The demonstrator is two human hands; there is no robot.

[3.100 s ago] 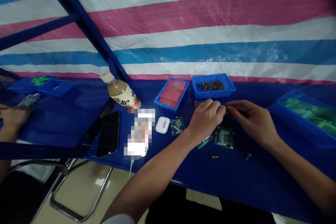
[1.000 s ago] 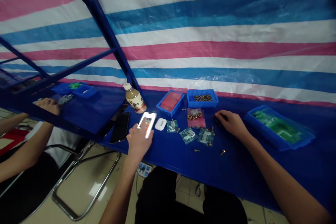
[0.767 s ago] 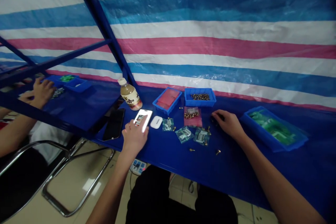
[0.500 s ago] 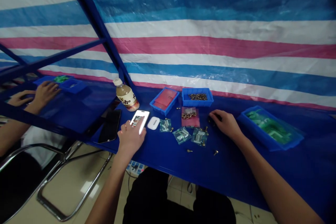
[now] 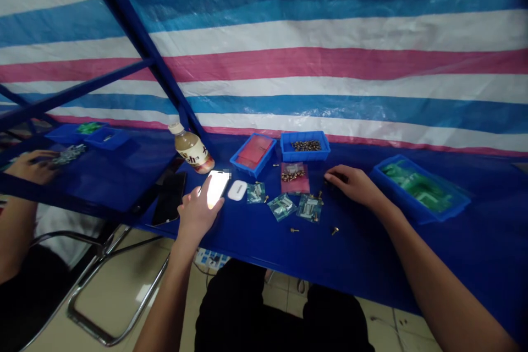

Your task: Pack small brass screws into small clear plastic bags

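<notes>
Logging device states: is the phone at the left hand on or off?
On: the phone glows bright white under the left hand.

Striped sheeting (image 5: 330, 33) (pink, white, blue) hangs behind the table (image 5: 256, 231).

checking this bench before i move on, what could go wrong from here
Loose brass-coloured pieces lie on the blue table on the person's side of the small bags; a sweep of the right hand might scatter them.

With the left hand on the lit phone, attention could drift from the small parts.

The bottle stands close behind that phone; if bumped, it might topple onto it.
</notes>
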